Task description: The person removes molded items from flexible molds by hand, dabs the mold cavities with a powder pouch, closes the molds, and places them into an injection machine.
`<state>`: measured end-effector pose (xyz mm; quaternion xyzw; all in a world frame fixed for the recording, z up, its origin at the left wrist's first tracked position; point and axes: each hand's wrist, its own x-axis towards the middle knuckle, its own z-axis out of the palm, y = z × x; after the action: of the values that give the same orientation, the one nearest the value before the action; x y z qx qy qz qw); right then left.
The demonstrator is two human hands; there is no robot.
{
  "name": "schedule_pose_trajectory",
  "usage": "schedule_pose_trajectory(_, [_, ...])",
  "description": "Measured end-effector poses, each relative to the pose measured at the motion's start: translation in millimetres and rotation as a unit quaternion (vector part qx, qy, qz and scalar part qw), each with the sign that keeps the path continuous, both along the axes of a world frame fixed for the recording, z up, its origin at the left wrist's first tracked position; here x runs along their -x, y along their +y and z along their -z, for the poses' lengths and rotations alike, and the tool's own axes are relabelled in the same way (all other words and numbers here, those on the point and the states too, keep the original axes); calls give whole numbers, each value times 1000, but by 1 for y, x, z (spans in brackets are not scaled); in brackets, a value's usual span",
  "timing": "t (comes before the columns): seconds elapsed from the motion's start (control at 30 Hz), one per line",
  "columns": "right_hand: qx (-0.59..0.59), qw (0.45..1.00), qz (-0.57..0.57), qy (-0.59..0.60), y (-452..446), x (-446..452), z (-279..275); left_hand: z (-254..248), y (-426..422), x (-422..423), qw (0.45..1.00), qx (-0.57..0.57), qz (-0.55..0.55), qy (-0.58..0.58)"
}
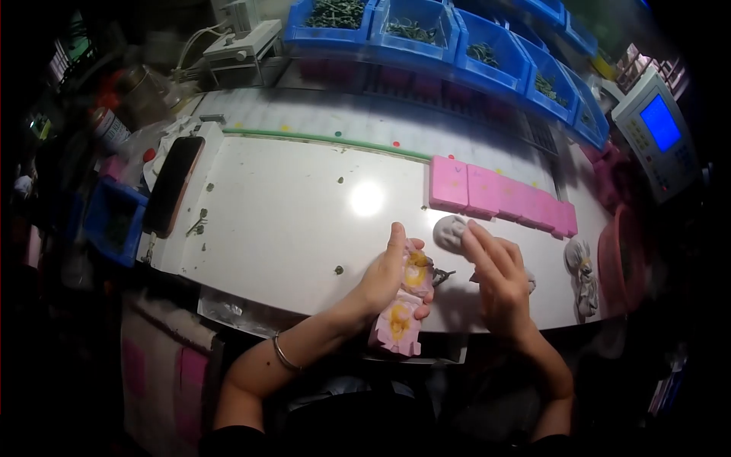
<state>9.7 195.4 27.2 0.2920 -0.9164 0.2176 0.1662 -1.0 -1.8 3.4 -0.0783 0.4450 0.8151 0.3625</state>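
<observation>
My left hand (384, 278) is closed around a pink mould, its two halves lying open side by side with the cavities facing up. The upper mould half (416, 276) and the lower mould half (397, 329) both carry yellow-orange stains around the cavity. Just right of the mould, a small dark green piece (442, 276) shows near my left fingertips. My right hand (496, 278) pinches a grey-white cloth pouch (449, 232), held above the table to the upper right of the mould. Partly hidden behind my right hand lies another pale cloth bundle (531, 282).
A row of pink mould blocks (502, 196) stands at the right back. Blue bins (411, 49) with green pieces hang above. A phone (173, 186) lies left; a tied cloth bundle (583, 278), red basin (618, 259) and blue-screened device (659, 129) are right. Green scraps (339, 270) dot the white table (282, 206).
</observation>
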Motion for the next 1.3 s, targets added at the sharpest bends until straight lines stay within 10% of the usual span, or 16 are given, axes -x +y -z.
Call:
schedule_pose_trajectory(0.2, [-151, 981, -82, 90, -18, -2, -2, -2, 5, 1, 995, 80, -13, 64])
schedule_pose_trajectory(1.3, [-80, 996, -20, 19, -24, -22, 3, 35, 5, 2, 947, 162, -162, 223])
